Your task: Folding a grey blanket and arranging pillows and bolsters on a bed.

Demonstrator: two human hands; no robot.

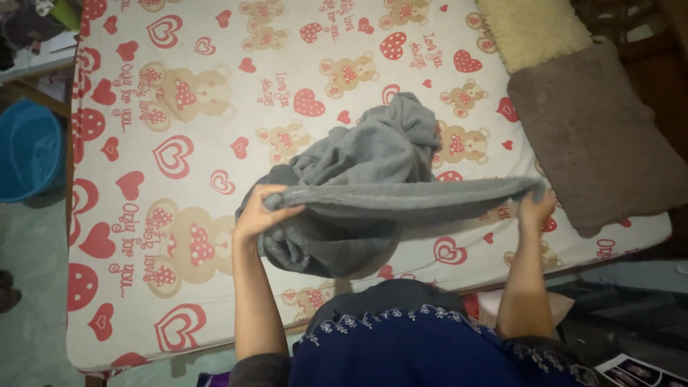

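Left hand: the left hand point(259, 209) is seen raised over the bed, fingers curled tight around one end of the towel's point(373, 179) top edge, thumb tucked under the cloth.
Right hand: the right hand point(536, 208) is held out near the brown pillow, fingers closed on the other end of the same edge; the fingertips are hidden in the fabric.
Towel: a grey, fluffy towel is stretched taut between both hands along its upper edge, and the rest is bunched and crumpled on the sheet behind and beneath that edge.
Where it is: the towel is found at the middle of the bed, on the near half, just ahead of the person's body.
Sheet: the sheet point(179, 143) is cream, printed with red hearts and tan bears, and is spread flat over the mattress.
Pillows: a brown pillow point(595, 136) is laid at the right edge of the bed, and a pale yellow shaggy pillow point(530, 29) is set touching its far end.
Tub: a blue tub point(29, 150) is seen on the floor off the left side of the bed.
Clothing: a dark blue garment point(416, 351) with pale embroidery is worn, seen at the bottom of the view.
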